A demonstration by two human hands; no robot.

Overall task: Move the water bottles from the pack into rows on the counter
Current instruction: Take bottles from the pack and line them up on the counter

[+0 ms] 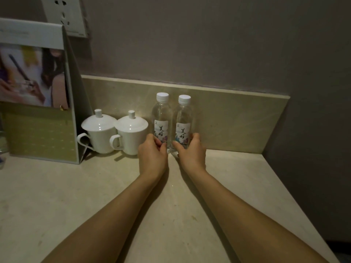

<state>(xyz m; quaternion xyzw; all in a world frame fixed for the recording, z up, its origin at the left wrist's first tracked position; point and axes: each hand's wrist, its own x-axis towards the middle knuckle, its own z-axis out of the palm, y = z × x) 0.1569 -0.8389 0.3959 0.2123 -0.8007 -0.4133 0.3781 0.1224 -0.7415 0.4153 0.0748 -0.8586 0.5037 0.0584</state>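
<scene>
While hands (171,150) grip them, both bottles (171,118) hold clear water.

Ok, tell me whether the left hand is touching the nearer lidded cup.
Cannot tell. In the head view the left hand wraps the left bottle, and its knuckles overlap the nearer lidded cup, hiding any contact or gap.

2 clear bottles (171,120) are showing white caps and white labels with black script over purple-and-blue flowers, 2 lidded cups (114,131) are gleaming plain white, and the counter (76,196) is looking mottled beige under a mauve-grey wall (209,44).
</scene>
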